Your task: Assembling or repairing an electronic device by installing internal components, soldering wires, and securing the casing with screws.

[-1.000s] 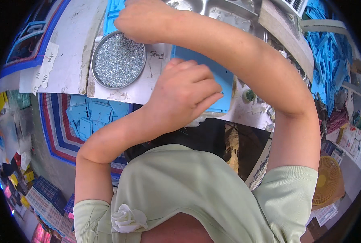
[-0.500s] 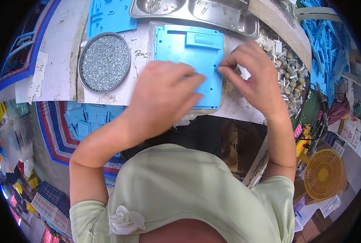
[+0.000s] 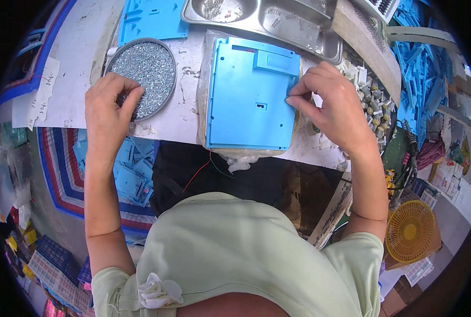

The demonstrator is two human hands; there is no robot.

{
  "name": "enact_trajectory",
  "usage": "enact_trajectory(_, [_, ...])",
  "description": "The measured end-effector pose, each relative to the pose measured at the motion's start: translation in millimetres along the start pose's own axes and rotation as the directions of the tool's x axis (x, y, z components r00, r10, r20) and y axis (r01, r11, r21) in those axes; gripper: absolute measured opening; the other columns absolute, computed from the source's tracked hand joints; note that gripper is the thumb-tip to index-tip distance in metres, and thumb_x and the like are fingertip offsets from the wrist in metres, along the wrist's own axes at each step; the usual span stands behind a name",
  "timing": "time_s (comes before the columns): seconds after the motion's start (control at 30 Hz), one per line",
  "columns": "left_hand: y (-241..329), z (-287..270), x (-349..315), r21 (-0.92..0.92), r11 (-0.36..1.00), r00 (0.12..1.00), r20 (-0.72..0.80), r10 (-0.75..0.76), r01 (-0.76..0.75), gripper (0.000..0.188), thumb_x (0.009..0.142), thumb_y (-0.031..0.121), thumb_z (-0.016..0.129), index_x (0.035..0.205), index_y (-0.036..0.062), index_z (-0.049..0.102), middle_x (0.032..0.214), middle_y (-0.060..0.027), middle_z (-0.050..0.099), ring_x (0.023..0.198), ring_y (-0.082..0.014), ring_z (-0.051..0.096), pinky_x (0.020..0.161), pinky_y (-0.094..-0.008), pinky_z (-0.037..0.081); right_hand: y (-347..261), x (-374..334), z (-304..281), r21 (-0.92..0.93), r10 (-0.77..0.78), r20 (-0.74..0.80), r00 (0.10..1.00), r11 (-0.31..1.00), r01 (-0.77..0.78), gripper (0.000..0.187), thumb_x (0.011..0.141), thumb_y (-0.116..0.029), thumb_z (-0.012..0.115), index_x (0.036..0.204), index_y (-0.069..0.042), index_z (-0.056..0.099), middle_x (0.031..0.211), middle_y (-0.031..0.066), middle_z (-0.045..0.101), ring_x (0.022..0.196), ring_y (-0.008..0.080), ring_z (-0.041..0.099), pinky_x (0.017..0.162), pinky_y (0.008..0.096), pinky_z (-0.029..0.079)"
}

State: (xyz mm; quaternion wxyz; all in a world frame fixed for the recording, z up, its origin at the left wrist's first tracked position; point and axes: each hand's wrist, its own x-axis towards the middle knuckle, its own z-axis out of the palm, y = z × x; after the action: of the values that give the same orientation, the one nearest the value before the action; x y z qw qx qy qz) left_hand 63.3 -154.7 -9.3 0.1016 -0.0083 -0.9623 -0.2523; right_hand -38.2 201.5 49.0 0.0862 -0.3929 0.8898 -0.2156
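At the near side: a pale green short-sleeved shirt (image 3: 235,232) with a white fabric rose (image 3: 159,290).
Front edge: scuffed white tabletop (image 3: 188,113); a crumpled clear plastic bag (image 3: 241,158) overhangs it, and thin red wire (image 3: 197,171) and green wire (image 3: 220,170) hang beyond.
Floor at left: a red, white and blue striped bag (image 3: 61,174) holding flat light-blue plastic plates (image 3: 131,179).
Blue panel: one rectangular light-blue plastic panel (image 3: 235,95) lies flat on the bag, its near side close to the table's edge.
Right hand (image 3: 333,103): thumb and forefinger bent together at the panel's right edge; cannot tell whether anything sits between the tips.
Left hand (image 3: 108,108): thumb and forefinger curled inward over the near-left rim of a round grey metal dish (image 3: 174,79) of small silver screws (image 3: 148,66); cannot tell whether they pinch one.
Open strip: bare tabletop separates dish and panel.
Right margin: piled white plastic pieces (image 3: 375,105) crowd the space beyond the right hand.
Back: a compartmented steel tray (image 3: 252,22) stands just behind the panel; another light-blue moulded panel (image 3: 161,24) lies behind the dish.
Far right: heaped blue plastic parts (image 3: 420,79).
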Motion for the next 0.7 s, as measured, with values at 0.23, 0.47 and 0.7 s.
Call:
enact_trajectory(0.23, [8,-2,1,-0.161,0.983,0.995,-0.039,-0.097,0.089,0.012,0.081,0.004,0.079,0.086,-0.0015,0.070,0.082,-0.0080,0.067,0.075,-0.0175,0.062,0.068,-0.0307,0.048,7,-1,-4,0.115,0.021,0.003,1.000,0.993,-0.021,0.012,0.078,-0.011,0.081,0.082,-0.003,0.072,0.081,0.0082,0.070,0.084,0.0264,0.063,0.077,0.0381,0.050])
enact_trajectory(0.47, [108,8,-7,-0.885,0.310,0.918,0.389,0.084,0.347,0.012,0.086,0.004,0.079,0.097,-0.0014,0.075,0.086,-0.0100,0.075,0.070,-0.0121,0.065,0.063,-0.0254,0.053,-59,-9,39,0.801,0.098,-0.343,0.934,0.549,0.237,0.015,0.080,-0.006,0.083,0.093,-0.002,0.076,0.088,0.0065,0.068,0.082,0.0208,0.058,0.075,0.0347,0.046])
enact_trajectory(0.7, [117,14,-5,-0.733,-0.104,0.737,0.651,0.182,0.672,0.012,0.090,0.004,0.076,0.098,-0.0042,0.073,0.086,-0.0130,0.075,0.069,-0.0117,0.067,0.060,-0.0232,0.054,-61,-23,49,0.370,-0.116,-0.554,0.824,0.853,0.369,0.027,0.074,-0.006,0.084,0.101,-0.006,0.078,0.086,0.0046,0.066,0.078,0.0230,0.055,0.070,0.0349,0.045])
